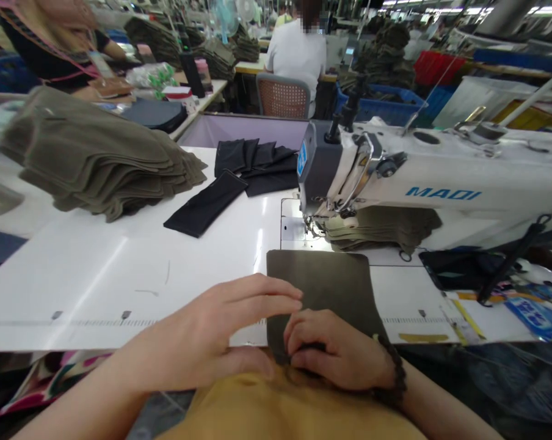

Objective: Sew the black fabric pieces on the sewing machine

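Observation:
An olive-green fabric piece [324, 278] lies flat on the white sewing table in front of the machine, its near end reaching the table's front edge. Over its left side my left hand [239, 321] is open, fingers stretched out and thumb apart, holding nothing. My right hand [337, 348], with a dark beaded bracelet at the wrist, has its fingers curled closed on the near end of that piece. The exact pinch is partly hidden by the fingers. Just beyond the fabric stands the sewing machine [422, 165], its presser foot [313, 227] lit by a lamp.
A tall stack of olive fabric pieces [106, 153] rises at left. Dark pocket-like pieces [207, 201] lie behind the table's middle. More olive pieces [386, 226] sit under the machine arm. A phone-like dark item [454, 269] and blue packet [537, 315] are at right. Co-workers sit beyond.

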A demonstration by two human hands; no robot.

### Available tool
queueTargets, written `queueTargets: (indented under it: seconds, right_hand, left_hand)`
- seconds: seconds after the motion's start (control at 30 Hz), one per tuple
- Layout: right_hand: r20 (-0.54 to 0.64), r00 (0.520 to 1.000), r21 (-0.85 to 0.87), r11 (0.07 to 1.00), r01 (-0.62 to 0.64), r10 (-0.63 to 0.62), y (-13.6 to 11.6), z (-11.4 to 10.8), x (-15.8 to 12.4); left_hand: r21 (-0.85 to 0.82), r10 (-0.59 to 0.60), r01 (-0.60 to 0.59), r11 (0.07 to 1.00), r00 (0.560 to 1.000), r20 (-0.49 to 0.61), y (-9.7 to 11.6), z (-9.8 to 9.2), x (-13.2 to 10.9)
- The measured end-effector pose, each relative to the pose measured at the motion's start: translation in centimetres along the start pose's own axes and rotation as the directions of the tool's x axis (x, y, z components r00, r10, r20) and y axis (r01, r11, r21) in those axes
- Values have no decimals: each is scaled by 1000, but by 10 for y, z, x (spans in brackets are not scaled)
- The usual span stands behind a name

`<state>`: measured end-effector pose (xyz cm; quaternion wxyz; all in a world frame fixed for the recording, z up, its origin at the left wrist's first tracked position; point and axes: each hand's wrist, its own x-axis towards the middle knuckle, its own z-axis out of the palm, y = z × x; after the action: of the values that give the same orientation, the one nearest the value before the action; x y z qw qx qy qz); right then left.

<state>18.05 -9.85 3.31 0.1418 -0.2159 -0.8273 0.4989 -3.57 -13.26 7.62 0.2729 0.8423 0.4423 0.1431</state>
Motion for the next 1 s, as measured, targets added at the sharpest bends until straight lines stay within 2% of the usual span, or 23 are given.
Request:
queueTargets:
  seconds: [0.07, 0.17, 0.27, 0.4, 0.47, 0.53, 0.6, 0.73, 0.87, 1.0]
  right_hand:
    - [8, 999, 81, 996, 38, -38, -1, 2, 7]
    - [33, 999, 98, 995, 19, -22, -3, 0, 12]
    - [27, 999, 46, 998, -45, 44, -2, -14, 1]
    - [-85, 980, -28, 983, -181, 178, 10, -40, -32]
    - [-91, 968, -57, 970, -238, 232, 15, -46, -43]
    - [-79, 969, -54, 969, -240, 235, 17, -46, -45]
    - [-146, 960, -46, 968, -248, 239, 16, -41, -39]
    - [-415, 868, -28, 950, -311, 272, 18, -29, -18]
    - [-479, 815, 29, 933, -358, 327, 31, -17, -11]
    - [-556, 702, 202, 892, -405, 445, 43, -5, -17]
  left_hand:
    - [28, 113, -114, 993, 993, 45, -13, 10, 14]
    - [86, 112, -117, 989, 992, 64, -31, 31, 16]
    - [83, 27, -28, 996, 1000, 8, -49, 38, 0]
    - [-34, -100, 96, 995, 988, -116, -70, 27, -22]
    - [-82, -148, 136, 987, 973, -175, -76, 24, -26]
    - [-102, -219, 199, 975, 944, -247, -78, 24, -23]
    - [-96, -274, 257, 962, 918, -288, -77, 25, -17]
    - [-76, -250, 239, 968, 931, -267, -72, 29, -7]
    - [-57, -239, 233, 971, 917, -318, -72, 34, -6]
    - [37, -232, 276, 960, 868, -439, -75, 48, -14]
